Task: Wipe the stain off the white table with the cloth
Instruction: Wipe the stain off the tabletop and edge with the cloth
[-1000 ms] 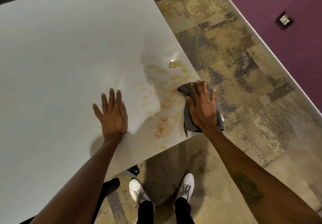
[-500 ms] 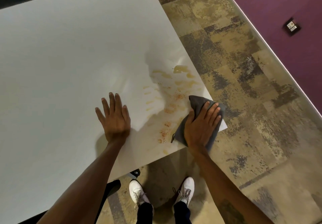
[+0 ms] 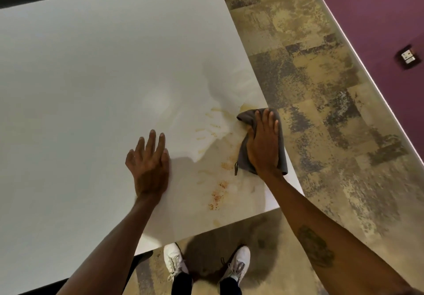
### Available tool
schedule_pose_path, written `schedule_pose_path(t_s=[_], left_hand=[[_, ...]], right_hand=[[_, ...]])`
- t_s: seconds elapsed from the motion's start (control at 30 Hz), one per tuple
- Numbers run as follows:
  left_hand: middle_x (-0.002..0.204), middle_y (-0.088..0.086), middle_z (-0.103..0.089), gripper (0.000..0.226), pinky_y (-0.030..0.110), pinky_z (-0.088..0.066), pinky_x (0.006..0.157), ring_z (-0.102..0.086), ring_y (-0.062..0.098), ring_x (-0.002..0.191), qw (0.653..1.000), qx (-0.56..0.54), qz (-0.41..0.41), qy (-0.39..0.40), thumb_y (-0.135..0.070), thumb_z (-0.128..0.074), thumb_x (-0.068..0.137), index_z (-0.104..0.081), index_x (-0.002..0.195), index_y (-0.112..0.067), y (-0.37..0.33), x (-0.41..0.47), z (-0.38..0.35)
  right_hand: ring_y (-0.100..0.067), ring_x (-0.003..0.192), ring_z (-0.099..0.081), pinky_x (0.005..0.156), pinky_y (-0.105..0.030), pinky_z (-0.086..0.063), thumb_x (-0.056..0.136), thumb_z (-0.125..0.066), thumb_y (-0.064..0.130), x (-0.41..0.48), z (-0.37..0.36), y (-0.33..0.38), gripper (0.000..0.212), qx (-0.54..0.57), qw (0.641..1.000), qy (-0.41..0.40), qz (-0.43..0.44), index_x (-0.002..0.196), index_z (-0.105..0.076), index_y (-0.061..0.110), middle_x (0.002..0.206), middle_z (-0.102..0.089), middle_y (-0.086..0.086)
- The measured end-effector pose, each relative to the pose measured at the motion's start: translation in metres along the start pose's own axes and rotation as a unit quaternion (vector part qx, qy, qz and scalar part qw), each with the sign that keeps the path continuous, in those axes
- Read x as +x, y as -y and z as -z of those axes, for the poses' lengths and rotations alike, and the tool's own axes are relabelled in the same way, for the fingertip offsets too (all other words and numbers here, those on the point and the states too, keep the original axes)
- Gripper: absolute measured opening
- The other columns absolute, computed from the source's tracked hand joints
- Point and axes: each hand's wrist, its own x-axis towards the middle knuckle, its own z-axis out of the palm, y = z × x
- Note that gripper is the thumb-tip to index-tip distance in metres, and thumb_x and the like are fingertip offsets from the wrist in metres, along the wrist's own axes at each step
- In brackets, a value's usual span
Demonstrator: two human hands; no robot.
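A white table (image 3: 96, 69) fills the left of the view. Near its right front corner lies a stain (image 3: 218, 193) of orange-red specks and yellowish streaks. My right hand (image 3: 263, 143) presses flat on a crumpled grey cloth (image 3: 283, 157) at the table's right edge, just right of the stain. Flat on the tabletop, left of the stain, rests my left hand (image 3: 149, 164) with its fingers spread and nothing in it.
Patterned brown and grey carpet tiles (image 3: 321, 88) cover the floor to the right. A purple wall (image 3: 378, 8) with a socket (image 3: 408, 56) runs along the far right. My white shoes (image 3: 174, 262) stand below the table's front edge.
My right hand has pushed the cloth away from me along the table's right edge, over the upper streaks. Some stain marks near the edge are fainter. My left hand has stayed put.
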Motion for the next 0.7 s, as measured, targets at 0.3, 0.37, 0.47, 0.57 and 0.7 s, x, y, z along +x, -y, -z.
schedule_pose_path(t_s=[0.3,0.37,0.47,0.57,0.7], left_hand=[[0.169,0.003,-0.025,0.05,0.059,-0.015,0.126,-0.018,0.033,0.158,0.997,-0.03,0.007,0.076,-0.031,-0.032,0.109,-0.036,0.158,-0.024,0.003,0.005,0.002],[0.169,0.002,-0.024,0.05,0.059,-0.014,0.126,-0.016,0.033,0.159,0.997,-0.035,0.008,0.075,-0.031,-0.031,0.109,-0.036,0.158,-0.024,0.004,0.005,0.001],[0.169,0.002,-0.025,0.049,0.059,-0.014,0.126,-0.016,0.032,0.159,0.996,-0.041,0.006,0.073,-0.031,-0.032,0.11,-0.037,0.158,-0.024,0.004,0.005,0.0],[0.169,0.003,-0.027,0.049,0.059,-0.015,0.126,-0.018,0.033,0.159,0.997,-0.05,0.007,0.067,-0.03,-0.032,0.109,-0.039,0.157,-0.023,0.004,0.004,0.0],[0.167,0.005,-0.029,0.049,0.06,-0.015,0.126,-0.019,0.034,0.158,0.996,-0.057,0.0,0.068,-0.03,-0.032,0.109,-0.04,0.157,-0.021,0.004,0.004,0.002]], right_hand=[[-0.025,0.152,-0.017,0.126,-0.041,-0.011,0.105,-0.037,0.029,0.087,-0.001,0.025,0.052,0.126,0.99,0.015,0.064,0.153,-0.028,0.009,0.161,-0.025,-0.014],[-0.023,0.153,-0.015,0.127,-0.038,-0.008,0.104,-0.039,0.028,0.103,-0.001,0.03,0.052,0.161,0.983,0.035,0.084,0.153,-0.03,0.012,0.162,-0.025,-0.01],[-0.02,0.153,-0.014,0.126,-0.034,-0.007,0.103,-0.039,0.029,0.12,0.0,0.032,0.052,0.186,0.973,0.063,0.118,0.152,-0.032,0.015,0.163,-0.024,-0.007],[-0.02,0.153,-0.014,0.126,-0.034,-0.005,0.104,-0.038,0.028,0.122,0.003,0.03,0.051,0.18,0.967,0.089,0.158,0.152,-0.03,0.013,0.163,-0.024,-0.006],[-0.022,0.152,-0.017,0.126,-0.037,-0.009,0.105,-0.039,0.026,0.096,0.009,0.022,0.051,0.162,0.954,0.111,0.227,0.152,-0.029,0.011,0.162,-0.025,-0.007]])
